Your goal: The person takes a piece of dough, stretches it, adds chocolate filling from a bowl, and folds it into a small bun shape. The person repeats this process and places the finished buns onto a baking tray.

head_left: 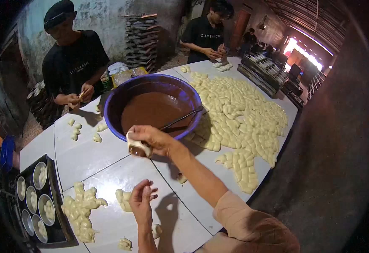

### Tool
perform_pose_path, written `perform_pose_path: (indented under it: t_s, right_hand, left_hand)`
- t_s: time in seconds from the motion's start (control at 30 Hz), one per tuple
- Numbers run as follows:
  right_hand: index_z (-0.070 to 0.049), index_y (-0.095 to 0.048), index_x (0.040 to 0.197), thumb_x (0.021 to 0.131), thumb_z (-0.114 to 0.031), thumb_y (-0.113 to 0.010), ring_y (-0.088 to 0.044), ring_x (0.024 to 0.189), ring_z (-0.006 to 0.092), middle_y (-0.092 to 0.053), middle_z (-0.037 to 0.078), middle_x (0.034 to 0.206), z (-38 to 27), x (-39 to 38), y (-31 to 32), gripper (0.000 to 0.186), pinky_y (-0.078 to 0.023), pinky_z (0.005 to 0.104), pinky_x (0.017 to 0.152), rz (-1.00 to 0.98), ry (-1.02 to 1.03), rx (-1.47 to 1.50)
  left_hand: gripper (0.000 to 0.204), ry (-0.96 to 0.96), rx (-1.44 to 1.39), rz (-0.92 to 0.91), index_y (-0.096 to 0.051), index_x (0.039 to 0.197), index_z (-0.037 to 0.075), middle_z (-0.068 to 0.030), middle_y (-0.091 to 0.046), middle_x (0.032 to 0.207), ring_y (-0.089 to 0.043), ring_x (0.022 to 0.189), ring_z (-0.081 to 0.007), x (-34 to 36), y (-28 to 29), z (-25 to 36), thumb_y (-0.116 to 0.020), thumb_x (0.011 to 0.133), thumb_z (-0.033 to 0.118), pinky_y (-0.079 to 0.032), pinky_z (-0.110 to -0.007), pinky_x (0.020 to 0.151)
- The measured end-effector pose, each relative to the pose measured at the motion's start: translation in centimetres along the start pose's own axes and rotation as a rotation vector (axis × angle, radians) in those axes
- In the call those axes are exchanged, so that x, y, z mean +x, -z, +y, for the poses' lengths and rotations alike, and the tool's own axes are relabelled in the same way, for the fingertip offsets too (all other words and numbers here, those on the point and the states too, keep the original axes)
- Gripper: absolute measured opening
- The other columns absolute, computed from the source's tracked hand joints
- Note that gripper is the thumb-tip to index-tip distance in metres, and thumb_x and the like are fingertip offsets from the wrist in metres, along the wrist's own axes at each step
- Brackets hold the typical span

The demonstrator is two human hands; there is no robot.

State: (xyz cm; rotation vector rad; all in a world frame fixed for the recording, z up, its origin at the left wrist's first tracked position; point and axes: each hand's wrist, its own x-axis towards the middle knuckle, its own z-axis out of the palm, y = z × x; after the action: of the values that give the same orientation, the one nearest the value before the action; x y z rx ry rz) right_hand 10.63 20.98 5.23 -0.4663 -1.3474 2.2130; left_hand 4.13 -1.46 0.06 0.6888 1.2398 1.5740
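My right hand [150, 139] pinches a flattened piece of pale dough [132, 141] with glossy brown filling on it, held over the table beside the basin's near rim. The blue-purple basin [112, 122] contains smooth brown filling [148, 109], and a dark stick-like tool [182, 119] leans in it. Lower down, my left hand [141, 204] hovers with its fingers apart and nothing in them. Close by it lie a small dough lump [123, 200] and a larger dough cluster [83, 211]. Below my right forearm sits a piece of dough with a brown spot [181, 178].
Many dough pieces [243, 114] cover the right of the white tiled table [98, 162]. A dark tray [52, 175] of round tins stands at the left edge. Two people [74, 59] [205, 36] handle dough across the table. Loaded trays [260, 74] stand at the far right.
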Motion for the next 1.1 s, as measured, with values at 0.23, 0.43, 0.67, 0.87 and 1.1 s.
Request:
perform_pose_path:
  t_s: [0.23, 0.43, 0.67, 0.87, 1.1]
  right_hand:
    - [-0.009, -0.059, 0.106, 0.096, -0.029, -0.066, -0.058, 0.089, 0.0097, -0.058, -0.001, 0.095, 6.1, -4.8, -5.4, 0.023, -0.049, 0.025, 0.081, 0.028, 0.003, 0.283]
    - [-0.01, -0.058, 0.112, 0.097, -0.029, -0.062, -0.062, 0.092, 0.0137, -0.061, 0.003, 0.101, 8.1, -9.3, -5.2, 0.025, -0.054, 0.0296, 0.077, 0.256, -0.004, 0.327]
    - [-0.007, -0.053, 0.112, 0.103, -0.026, -0.051, -0.067, 0.081, 0.0166, -0.063, 0.007, 0.095, 12.1, -11.3, -7.4, 0.021, -0.059, 0.0314, 0.059, 0.163, -0.111, 0.367]
    - [-0.005, -0.052, 0.118, 0.104, -0.022, -0.046, -0.068, 0.09, 0.0141, -0.065, 0.008, 0.103, 13.7, -12.4, -8.4, 0.023, -0.06, 0.0299, 0.073, 0.149, -0.145, 0.413]
    - [-0.004, -0.051, 0.125, 0.089, -0.009, -0.057, -0.059, 0.112, 0.0175, -0.058, 0.007, 0.119, 15.4, -13.7, -7.5, 0.036, -0.047, 0.0301, 0.099, 0.125, -0.214, 0.37]
  left_hand:
    - [0.049, 0.043, -0.326, -0.052, -0.044, 0.146, 0.007, -0.0086, -0.052, 0.143, -0.048, 0.133, -0.02, -1.0, 0.8, 1.1, -0.052, 0.103, 0.029, -0.047, -0.047, 0.101]
    - [0.039, 0.203, -0.483, 0.02, -0.058, 0.131, 0.009, -0.005, -0.061, 0.126, -0.054, 0.122, -0.0204, -3.0, 1.0, -0.3, -0.06, 0.099, 0.032, -0.045, -0.049, 0.104]
    - [0.041, 0.263, -0.491, 0.143, -0.057, 0.132, 0.006, -0.0043, -0.062, 0.124, -0.057, 0.116, -0.017, -5.6, 4.1, -0.5, -0.059, 0.099, 0.031, -0.048, -0.038, 0.095]
    - [0.03, 0.309, -0.431, 0.056, -0.065, 0.118, 0.004, -0.0033, -0.069, 0.104, -0.064, 0.094, -0.0136, -7.4, 5.8, -0.3, -0.062, 0.098, 0.027, -0.053, -0.03, 0.078]
    - [0.023, 0.222, -0.415, 0.233, -0.06, 0.11, 0.003, -0.0074, -0.069, 0.099, -0.068, 0.086, -0.0133, -8.2, 8.7, -2.6, -0.063, 0.098, 0.023, -0.058, -0.027, 0.077]
